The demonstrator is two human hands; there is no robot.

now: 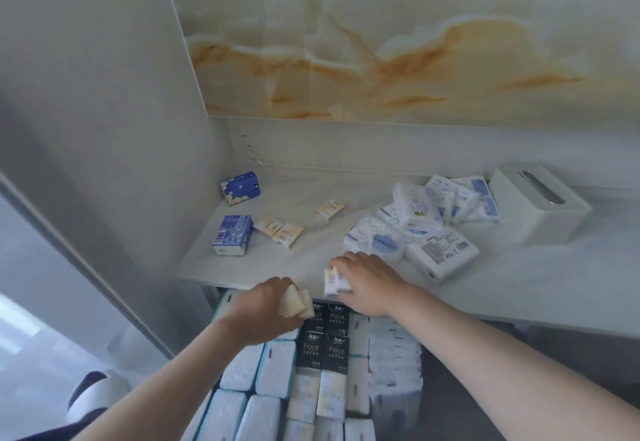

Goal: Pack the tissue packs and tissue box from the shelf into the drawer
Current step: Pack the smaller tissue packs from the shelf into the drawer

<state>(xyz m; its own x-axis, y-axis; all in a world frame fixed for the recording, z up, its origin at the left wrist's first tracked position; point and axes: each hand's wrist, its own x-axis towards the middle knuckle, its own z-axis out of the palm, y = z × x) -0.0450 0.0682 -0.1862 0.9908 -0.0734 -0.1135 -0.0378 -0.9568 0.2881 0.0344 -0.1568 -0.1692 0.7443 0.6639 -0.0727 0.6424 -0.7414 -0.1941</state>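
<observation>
My left hand (263, 305) hangs over the back of the open drawer (394, 357) and grips two small cream tissue packs (297, 303). At the shelf's front edge my right hand (367, 279) is closed on two small white tissue packs (335, 283). On the white shelf (311, 260) lie two blue packs (232, 235), three cream "Face" packs (283, 231) and a heap of white-and-blue packs (415, 229). A white tissue box (538, 206) stands at the right rear. Rows of white, cream and black packs fill the drawer.
A grey wall or door panel (86, 163) rises close on the left. A marbled panel (381, 42) backs the shelf. A round white and dark object (97, 392) sits on the floor at lower left. The shelf runs on to the right past the tissue box.
</observation>
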